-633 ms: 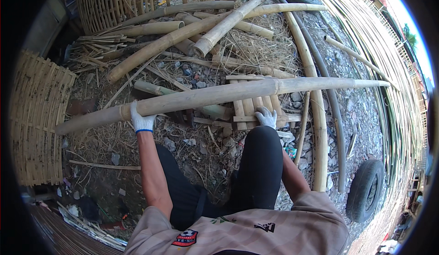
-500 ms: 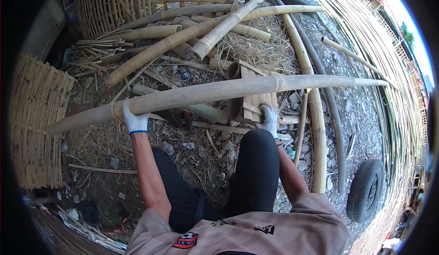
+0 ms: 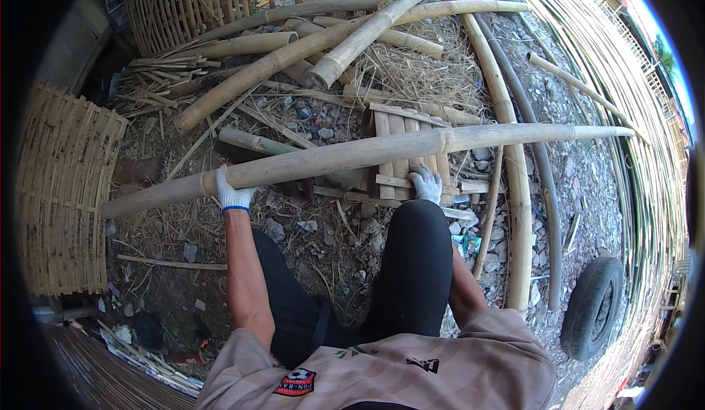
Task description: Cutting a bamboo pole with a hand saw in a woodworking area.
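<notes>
A long, thick bamboo pole stretches across in front of me, tapering to the right. My left hand, in a white knit glove with a blue cuff, is closed round its underside near the thick left end. Beneath the pole's middle is a low slatted bamboo stool, partly hidden by the pole. My right hand, gloved too, grips the stool's near right edge with its fingers bent over the slats. My bent knee is just below that hand.
More bamboo poles lie crossed at the back over straw and split pieces. A woven bamboo panel stands at left. To the right are a long upright-lying pole, a dark pipe, a tyre and rows of thin bamboo strips.
The stool, tipped up before with its dark hollow end showing, now sits flatter under the pole. The pole's left end has shifted slightly right. Both hands keep their places on pole and stool.
</notes>
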{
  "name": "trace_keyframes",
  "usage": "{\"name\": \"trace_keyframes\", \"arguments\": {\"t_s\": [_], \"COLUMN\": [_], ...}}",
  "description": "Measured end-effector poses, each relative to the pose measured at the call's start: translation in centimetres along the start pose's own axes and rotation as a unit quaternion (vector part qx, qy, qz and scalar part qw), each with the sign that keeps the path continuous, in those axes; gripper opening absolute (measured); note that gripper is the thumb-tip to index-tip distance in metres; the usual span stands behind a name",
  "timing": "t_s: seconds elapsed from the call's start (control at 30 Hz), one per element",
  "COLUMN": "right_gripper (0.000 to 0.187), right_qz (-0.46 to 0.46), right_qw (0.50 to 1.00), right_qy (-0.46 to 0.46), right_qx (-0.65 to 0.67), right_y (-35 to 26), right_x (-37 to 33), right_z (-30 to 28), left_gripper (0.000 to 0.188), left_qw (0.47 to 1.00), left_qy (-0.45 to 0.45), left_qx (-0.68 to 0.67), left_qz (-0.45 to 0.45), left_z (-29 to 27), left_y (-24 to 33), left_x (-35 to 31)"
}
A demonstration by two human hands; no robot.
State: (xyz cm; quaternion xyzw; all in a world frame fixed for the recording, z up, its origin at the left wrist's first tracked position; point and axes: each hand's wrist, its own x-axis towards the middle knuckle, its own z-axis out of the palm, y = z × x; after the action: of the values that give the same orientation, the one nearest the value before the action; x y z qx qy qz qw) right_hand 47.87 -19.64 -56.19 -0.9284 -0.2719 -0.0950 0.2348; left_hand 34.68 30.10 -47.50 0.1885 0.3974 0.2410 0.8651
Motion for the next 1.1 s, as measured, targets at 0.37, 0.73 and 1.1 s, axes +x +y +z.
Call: {"name": "trace_keyframes", "arguments": {"t_s": [0.37, 0.73, 1.1], "right_gripper": [0.039, 0.091, 0.022], "right_qz": [-0.073, 0.141, -0.041], "right_qw": [0.996, 0.984, 0.988], "right_qy": [0.057, 0.010, 0.033], "right_qx": [0.006, -0.108, -0.146], "right_y": [-0.2, -1.3, -4.2], "right_x": [-2.5, 6.2, -3.7], "right_z": [0.4, -11.6, -0.4], "left_gripper": [0.061, 0.056, 0.055], "left_qw": [0.999, 0.998, 1.000], "left_qy": [0.018, 0.034, 0.005], "left_qx": [0.023, 0.007, -0.021], "left_qz": [-0.021, -0.051, -0.002], "left_z": [-0.7, -3.8, -2.5], "left_y": [-2.5, -4.1, -2.5], "left_x": [2.7, 6.4, 4.7]}}
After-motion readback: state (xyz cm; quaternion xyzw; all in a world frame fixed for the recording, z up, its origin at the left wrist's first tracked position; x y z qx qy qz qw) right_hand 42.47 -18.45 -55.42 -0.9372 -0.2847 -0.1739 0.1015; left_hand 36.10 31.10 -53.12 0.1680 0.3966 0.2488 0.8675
